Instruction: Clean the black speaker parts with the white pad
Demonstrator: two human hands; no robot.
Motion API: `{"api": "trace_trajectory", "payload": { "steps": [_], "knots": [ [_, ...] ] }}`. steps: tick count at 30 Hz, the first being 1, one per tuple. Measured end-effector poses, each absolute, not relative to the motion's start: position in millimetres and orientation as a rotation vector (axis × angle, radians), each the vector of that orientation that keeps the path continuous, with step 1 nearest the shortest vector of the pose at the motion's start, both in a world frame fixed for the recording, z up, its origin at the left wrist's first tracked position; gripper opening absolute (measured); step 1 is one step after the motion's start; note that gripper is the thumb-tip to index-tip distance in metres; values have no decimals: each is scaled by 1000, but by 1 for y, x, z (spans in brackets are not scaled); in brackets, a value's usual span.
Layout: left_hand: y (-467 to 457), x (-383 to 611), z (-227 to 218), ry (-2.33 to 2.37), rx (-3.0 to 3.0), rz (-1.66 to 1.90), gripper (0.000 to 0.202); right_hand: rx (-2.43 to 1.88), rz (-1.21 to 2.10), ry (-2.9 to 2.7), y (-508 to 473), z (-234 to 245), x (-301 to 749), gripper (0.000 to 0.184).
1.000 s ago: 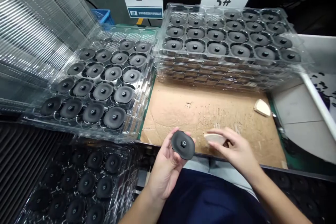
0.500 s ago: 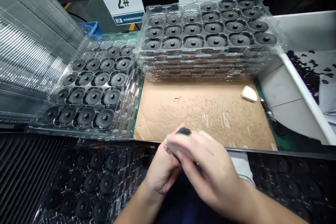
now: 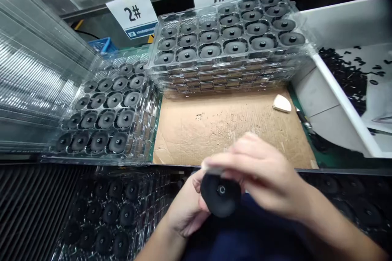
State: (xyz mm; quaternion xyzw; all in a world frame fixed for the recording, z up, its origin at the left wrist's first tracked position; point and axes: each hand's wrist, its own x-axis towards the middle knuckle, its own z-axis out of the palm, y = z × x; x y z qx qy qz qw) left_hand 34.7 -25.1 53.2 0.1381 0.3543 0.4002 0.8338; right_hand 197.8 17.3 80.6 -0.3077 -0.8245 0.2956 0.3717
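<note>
The black disc (image 3: 219, 195) has dropped nearer, resting on the left hand (image 3: 186, 208), fingers curled behind it; the right hand's (image 3: 260, 171) blurred fingers, pressed together, pinch a pale sponge wedge (image 3: 211, 169) at its far edge.

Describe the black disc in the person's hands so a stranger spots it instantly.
Find the cardboard sheet in front of the stacked clear trays. At its near edge, the left hand cradles a black disc with a central hub. Unlike its neighbours in the tray pockets, this one is in a hand.
</note>
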Motion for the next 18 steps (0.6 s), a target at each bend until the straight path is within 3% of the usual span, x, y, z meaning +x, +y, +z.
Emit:
{"api": "trace_trajectory", "payload": {
  "steps": [5,11,18],
  "knots": [
    [-28,28,47,424,266,790,59,-1465,963,-1544,-3,43,224,21],
    [-24,33,46,454,271,814,58,-1623,1408,-1396,-41,-1,223,31],
    [-26,34,46,534,205,842,56,-1689,1223,-1422,-35,7,227,32]
  ]
}}
